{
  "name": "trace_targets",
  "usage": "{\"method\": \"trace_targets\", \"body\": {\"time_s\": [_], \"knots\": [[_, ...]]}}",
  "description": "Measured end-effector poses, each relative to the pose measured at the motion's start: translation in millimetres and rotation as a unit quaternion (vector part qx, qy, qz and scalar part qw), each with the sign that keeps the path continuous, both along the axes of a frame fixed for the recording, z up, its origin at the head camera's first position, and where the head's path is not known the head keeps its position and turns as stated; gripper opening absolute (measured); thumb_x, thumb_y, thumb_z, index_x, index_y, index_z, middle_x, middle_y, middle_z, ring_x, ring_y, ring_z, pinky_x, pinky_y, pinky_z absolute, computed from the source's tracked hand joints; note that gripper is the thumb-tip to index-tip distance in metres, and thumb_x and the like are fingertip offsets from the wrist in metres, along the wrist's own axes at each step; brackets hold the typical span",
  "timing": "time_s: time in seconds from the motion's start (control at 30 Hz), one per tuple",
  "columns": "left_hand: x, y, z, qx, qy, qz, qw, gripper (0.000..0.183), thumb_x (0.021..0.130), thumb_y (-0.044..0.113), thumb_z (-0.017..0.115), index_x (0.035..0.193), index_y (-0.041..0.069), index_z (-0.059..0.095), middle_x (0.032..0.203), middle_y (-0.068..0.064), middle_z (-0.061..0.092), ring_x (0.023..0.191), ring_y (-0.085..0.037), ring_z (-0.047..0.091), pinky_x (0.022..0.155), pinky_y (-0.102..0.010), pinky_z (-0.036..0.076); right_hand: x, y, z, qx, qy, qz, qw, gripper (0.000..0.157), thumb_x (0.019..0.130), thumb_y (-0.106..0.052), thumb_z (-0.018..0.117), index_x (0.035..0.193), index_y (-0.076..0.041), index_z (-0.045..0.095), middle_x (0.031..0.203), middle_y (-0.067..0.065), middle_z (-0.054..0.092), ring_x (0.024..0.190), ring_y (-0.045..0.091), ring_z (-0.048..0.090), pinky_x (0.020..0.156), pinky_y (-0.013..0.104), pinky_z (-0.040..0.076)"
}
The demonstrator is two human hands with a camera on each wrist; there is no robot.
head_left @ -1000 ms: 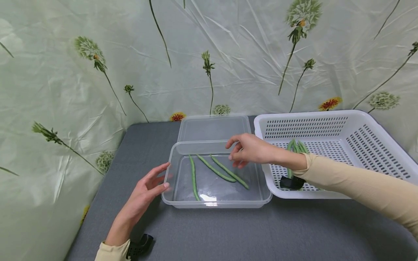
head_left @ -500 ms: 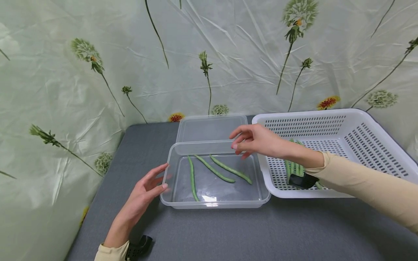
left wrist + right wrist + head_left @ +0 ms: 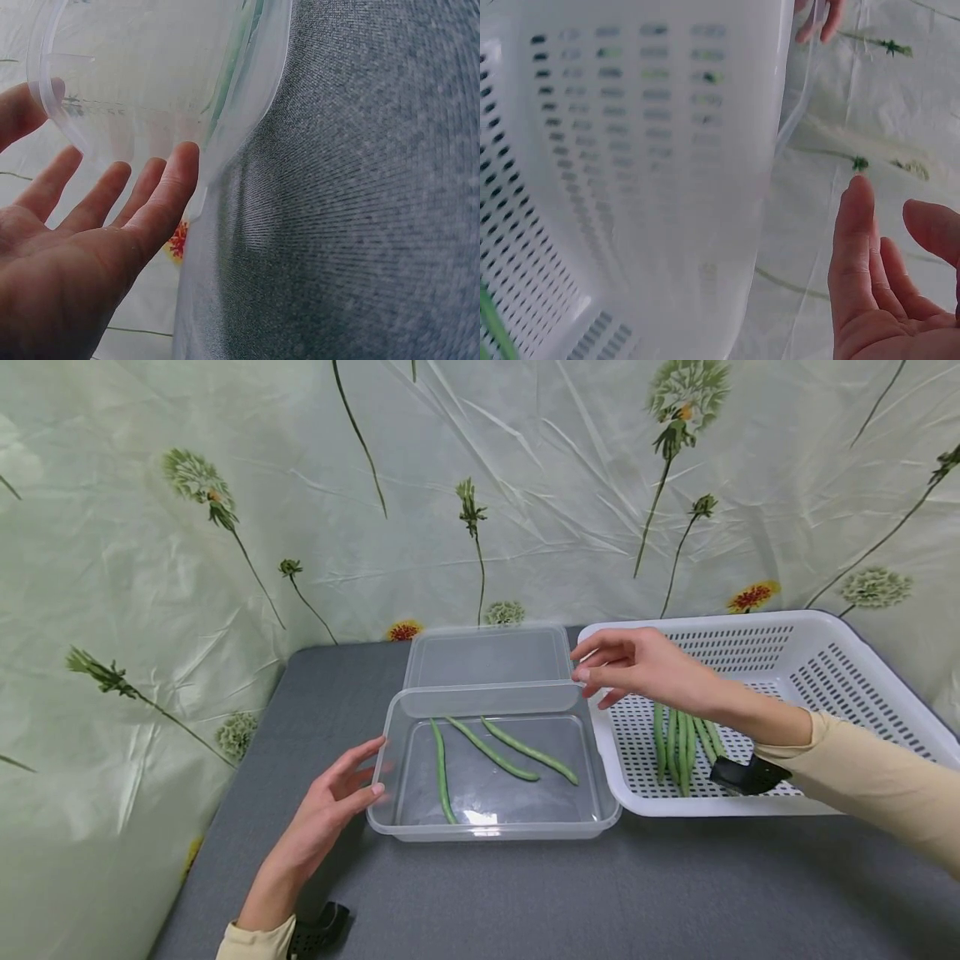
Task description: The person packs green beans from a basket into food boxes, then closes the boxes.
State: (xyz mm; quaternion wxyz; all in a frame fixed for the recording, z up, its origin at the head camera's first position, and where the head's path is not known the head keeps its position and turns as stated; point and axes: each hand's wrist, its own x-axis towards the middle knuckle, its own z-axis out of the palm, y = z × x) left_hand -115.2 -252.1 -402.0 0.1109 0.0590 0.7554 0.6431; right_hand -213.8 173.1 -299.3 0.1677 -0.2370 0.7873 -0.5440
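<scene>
Three green beans [image 3: 442,772] lie apart on the floor of a clear plastic container [image 3: 495,832]. My left hand [image 3: 326,810] has its fingers spread against the container's left wall; in the left wrist view its fingertips [image 3: 185,154] meet the plastic. My right hand [image 3: 648,668] hovers over the left rim of a white perforated basket [image 3: 817,643], near the container's back right corner. Its fingers are loosely bent, and the right wrist view shows nothing between them [image 3: 855,240]. Several more green beans [image 3: 682,747] lie side by side in the basket's left part, partly below my right forearm.
A clear lid [image 3: 487,656] lies flat behind the container. Both vessels stand on a grey cloth-covered table [image 3: 525,893]. A flower-printed sheet [image 3: 420,552] hangs behind and to the left. Each wrist wears a black camera [image 3: 750,774].
My right hand has moved right, from above the container to the basket's left rim. The rightmost bean in the container has shifted slightly and settled. My left hand has stayed in place.
</scene>
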Motion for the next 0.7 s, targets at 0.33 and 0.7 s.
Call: {"method": "trace_targets", "body": {"time_s": [0.33,0.7], "knots": [[0.0,0,-0.9,0.005,0.003,-0.002,1.0,0.058,0.098,0.008,0.061,0.151,0.012,0.038,0.155,-0.005,0.031,0.136,-0.035,0.037,0.095,-0.035,0.049,-2.6,35,-0.1,0.032,0.043,-0.034,0.998,0.033,0.096,-0.015,0.066,0.123,0.004,0.059,0.104,0.019,0.069,0.089,0.025,0.069,0.071,0.041,0.059],[0.3,0,-0.3,0.007,0.006,-0.006,0.9999,0.057,0.098,0.007,0.06,0.151,0.011,0.037,0.156,-0.006,0.03,0.136,-0.036,0.036,0.095,-0.037,0.049,-10.3,71,-11.3,0.105,0.061,-0.061,0.991,0.035,0.097,-0.014,0.065,0.125,0.005,0.058,0.112,0.02,0.065,0.09,0.022,0.068,0.071,0.036,0.058]]}}
